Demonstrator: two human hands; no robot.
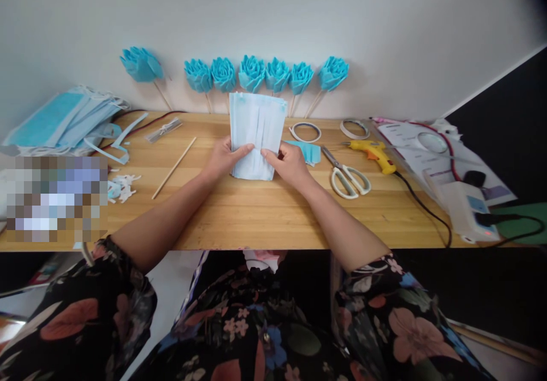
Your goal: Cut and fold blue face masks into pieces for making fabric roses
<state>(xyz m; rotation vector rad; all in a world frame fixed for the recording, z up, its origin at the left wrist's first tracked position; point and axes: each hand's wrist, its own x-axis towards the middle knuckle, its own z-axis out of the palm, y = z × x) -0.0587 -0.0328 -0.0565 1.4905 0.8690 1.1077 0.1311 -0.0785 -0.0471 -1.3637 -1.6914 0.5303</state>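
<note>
Both hands hold a pale blue pleated face mask sheet [257, 125] upright above the middle of the wooden table. My left hand [224, 156] grips its left side, the thumb lying across the front. On the other side my right hand [290, 162] pinches it in the same way, with the two thumb tips close together. The fingers behind the sheet are hidden. A brighter blue cut piece [308, 152] lies just beyond my right hand. Scissors with white handles [345, 177] rest to the right of that piece.
Blue flowers on sticks [252, 73] lean along the wall. Left are stacked masks [64, 120], a thin wooden stick [174, 167] and white scraps [123, 186]. Right are tape rolls [305, 132], a yellow glue gun [371, 152], its black cord and a power strip [468, 210].
</note>
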